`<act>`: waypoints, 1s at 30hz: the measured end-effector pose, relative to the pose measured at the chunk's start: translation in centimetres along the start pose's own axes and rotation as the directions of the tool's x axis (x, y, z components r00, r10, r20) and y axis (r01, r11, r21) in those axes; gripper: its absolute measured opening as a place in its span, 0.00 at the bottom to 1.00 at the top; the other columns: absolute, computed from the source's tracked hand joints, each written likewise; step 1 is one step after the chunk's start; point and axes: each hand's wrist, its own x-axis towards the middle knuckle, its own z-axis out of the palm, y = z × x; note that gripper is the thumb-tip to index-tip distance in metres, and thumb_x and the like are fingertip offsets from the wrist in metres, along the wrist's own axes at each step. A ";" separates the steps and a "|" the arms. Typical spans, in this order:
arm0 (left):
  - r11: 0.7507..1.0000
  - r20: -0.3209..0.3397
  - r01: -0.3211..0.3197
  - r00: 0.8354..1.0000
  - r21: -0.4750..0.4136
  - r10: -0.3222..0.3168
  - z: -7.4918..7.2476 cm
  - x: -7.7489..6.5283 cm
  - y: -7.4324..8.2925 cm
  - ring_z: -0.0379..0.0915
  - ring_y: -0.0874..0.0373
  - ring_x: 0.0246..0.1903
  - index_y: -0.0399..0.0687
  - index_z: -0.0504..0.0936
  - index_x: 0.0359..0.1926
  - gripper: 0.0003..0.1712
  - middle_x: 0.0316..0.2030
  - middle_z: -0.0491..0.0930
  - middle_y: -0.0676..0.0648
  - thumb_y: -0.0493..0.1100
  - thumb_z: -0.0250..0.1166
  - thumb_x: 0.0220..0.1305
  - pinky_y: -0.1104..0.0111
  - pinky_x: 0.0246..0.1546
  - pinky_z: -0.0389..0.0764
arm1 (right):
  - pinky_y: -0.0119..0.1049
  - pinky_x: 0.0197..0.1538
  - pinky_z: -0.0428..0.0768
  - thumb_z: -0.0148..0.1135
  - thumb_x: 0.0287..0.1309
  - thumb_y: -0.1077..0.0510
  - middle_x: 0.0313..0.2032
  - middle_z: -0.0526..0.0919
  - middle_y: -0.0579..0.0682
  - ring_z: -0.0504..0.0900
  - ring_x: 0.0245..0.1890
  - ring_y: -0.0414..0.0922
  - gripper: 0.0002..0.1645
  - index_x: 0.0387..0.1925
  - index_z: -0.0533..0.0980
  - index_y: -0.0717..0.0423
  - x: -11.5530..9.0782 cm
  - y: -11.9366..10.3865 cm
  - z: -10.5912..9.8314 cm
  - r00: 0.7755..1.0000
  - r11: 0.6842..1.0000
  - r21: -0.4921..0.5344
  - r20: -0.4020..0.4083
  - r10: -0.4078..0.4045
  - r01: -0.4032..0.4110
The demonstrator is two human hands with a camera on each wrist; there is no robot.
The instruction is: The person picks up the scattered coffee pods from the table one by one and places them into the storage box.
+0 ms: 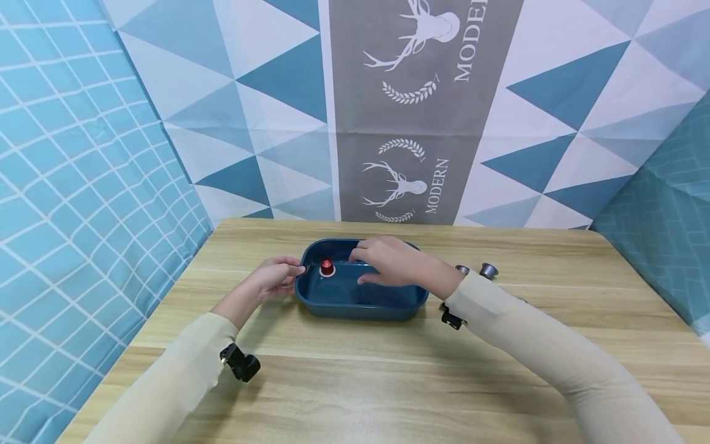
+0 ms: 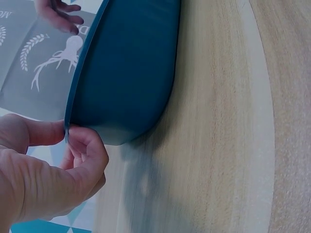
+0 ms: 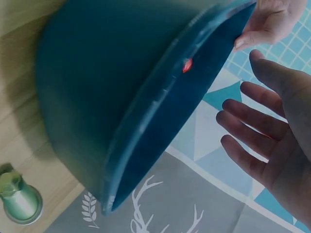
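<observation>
A dark blue oval basin (image 1: 357, 311) stands on the wooden table. At its left end my left hand (image 1: 274, 279) pinches the rim; the left wrist view shows the thumb inside and curled fingers (image 2: 90, 158) beneath. Inside the basin, near that end, a small red coffee capsule (image 1: 327, 266) stands with its wide pale rim down. Over the basin's right half hovers my right hand (image 1: 391, 260), palm down and holding nothing. In the right wrist view its fingers (image 3: 252, 124) are spread and slightly bent, apart from the rim.
Right of the basin, a metallic capsule (image 1: 488, 271) lies on the table (image 1: 355, 382), and another (image 1: 462, 269) shows partly behind my right forearm. Printed cloth (image 1: 277, 123) hangs behind the table, with blue checked cloth (image 1: 83, 185) at the left.
</observation>
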 end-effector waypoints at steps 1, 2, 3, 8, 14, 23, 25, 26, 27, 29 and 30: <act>1.000 0.001 -0.002 1.000 -0.001 0.002 0.0 0.0 0.0 0.70 0.67 0.24 0.39 0.68 0.54 0.15 0.29 0.74 0.54 0.37 0.56 0.69 0.75 0.29 0.76 | 0.38 0.51 0.81 0.66 0.58 0.47 0.45 0.84 0.51 0.83 0.44 0.44 0.22 0.49 0.78 0.54 -0.2 0.0 0.1 1.000 1.000 -0.001 -0.007 -0.001 0.001; 1.000 0.002 -0.003 1.000 0.000 0.003 0.0 0.0 0.0 0.70 0.67 0.24 0.40 0.68 0.54 0.15 0.29 0.74 0.54 0.37 0.56 0.69 0.75 0.29 0.76 | 0.38 0.50 0.81 0.66 0.58 0.47 0.45 0.84 0.51 0.83 0.43 0.44 0.22 0.49 0.78 0.54 -0.5 0.0 0.1 1.000 1.000 -0.006 -0.013 -0.002 0.002; 1.000 0.001 -0.002 1.000 -0.001 0.002 0.0 -0.1 -0.1 0.70 0.67 0.24 0.40 0.68 0.53 0.15 0.29 0.74 0.55 0.37 0.55 0.69 0.75 0.29 0.76 | 0.38 0.50 0.81 0.66 0.58 0.47 0.45 0.84 0.51 0.83 0.43 0.44 0.22 0.49 0.78 0.54 -0.7 -0.1 0.1 1.000 1.000 -0.010 -0.018 -0.001 0.000; 1.000 0.002 0.000 1.000 -0.001 0.000 0.1 -0.1 -0.1 0.70 0.67 0.25 0.40 0.68 0.54 0.14 0.27 0.74 0.56 0.37 0.55 0.69 0.75 0.30 0.75 | 0.39 0.51 0.80 0.66 0.58 0.46 0.44 0.84 0.50 0.83 0.43 0.44 0.21 0.49 0.79 0.54 -1.7 -0.1 0.4 0.999 0.998 -0.056 -0.035 0.014 -0.016; 1.000 -0.001 0.000 1.000 0.010 0.000 0.2 -0.2 0.1 0.70 0.67 0.25 0.38 0.66 0.58 0.18 0.28 0.74 0.55 0.38 0.55 0.70 0.74 0.31 0.75 | 0.41 0.54 0.79 0.67 0.57 0.47 0.44 0.84 0.49 0.82 0.45 0.45 0.20 0.47 0.79 0.54 -3.0 -0.2 0.5 0.996 0.997 -0.070 -0.083 0.031 -0.037; 1.000 0.003 0.006 1.000 -0.008 -0.006 0.1 -0.2 0.4 0.70 0.66 0.26 0.40 0.67 0.55 0.15 0.30 0.74 0.54 0.38 0.54 0.70 0.74 0.31 0.75 | 0.39 0.53 0.80 0.67 0.57 0.48 0.44 0.84 0.48 0.82 0.46 0.44 0.21 0.48 0.79 0.54 -5.4 -0.1 0.2 0.990 0.994 -0.077 -0.128 0.065 -0.076; 1.000 -0.001 0.010 1.000 -0.012 -0.010 0.1 -0.2 0.4 0.70 0.65 0.27 0.40 0.67 0.54 0.14 0.31 0.74 0.54 0.38 0.54 0.70 0.74 0.32 0.75 | 0.39 0.52 0.80 0.67 0.57 0.48 0.43 0.84 0.48 0.82 0.46 0.44 0.20 0.48 0.79 0.54 -5.9 0.0 0.1 0.988 0.994 -0.072 -0.136 0.072 -0.083; 1.000 -0.003 0.011 1.000 -0.010 -0.011 0.0 -0.2 0.4 0.70 0.65 0.27 0.41 0.68 0.53 0.13 0.30 0.74 0.53 0.38 0.55 0.69 0.74 0.31 0.75 | 0.39 0.52 0.80 0.68 0.56 0.48 0.43 0.83 0.48 0.82 0.45 0.44 0.20 0.48 0.79 0.54 -6.1 0.0 0.1 0.987 0.994 -0.072 -0.140 0.075 -0.085; 1.000 -0.005 0.012 1.000 -0.009 -0.012 0.1 -0.2 0.4 0.70 0.65 0.27 0.41 0.68 0.53 0.13 0.30 0.74 0.53 0.38 0.55 0.69 0.73 0.32 0.75 | 0.38 0.51 0.81 0.68 0.56 0.49 0.43 0.83 0.48 0.82 0.45 0.44 0.20 0.47 0.79 0.54 -6.4 0.0 0.1 0.987 0.994 -0.073 -0.144 0.076 -0.087; 1.000 -0.002 0.011 1.000 -0.004 -0.011 0.1 -0.2 0.3 0.70 0.65 0.27 0.40 0.68 0.53 0.14 0.31 0.75 0.53 0.38 0.55 0.69 0.73 0.32 0.75 | 0.38 0.50 0.81 0.69 0.55 0.49 0.42 0.83 0.48 0.82 0.44 0.44 0.20 0.47 0.79 0.54 -7.0 0.1 0.0 0.985 0.992 -0.078 -0.153 0.081 -0.094; 1.000 0.000 0.010 1.000 -0.001 -0.010 0.2 -0.2 0.3 0.70 0.65 0.27 0.40 0.68 0.54 0.15 0.31 0.75 0.53 0.38 0.55 0.69 0.73 0.32 0.75 | 0.38 0.50 0.81 0.69 0.54 0.49 0.42 0.83 0.48 0.82 0.43 0.44 0.20 0.47 0.79 0.55 -7.4 0.1 -0.1 0.984 0.992 -0.078 -0.156 0.086 -0.099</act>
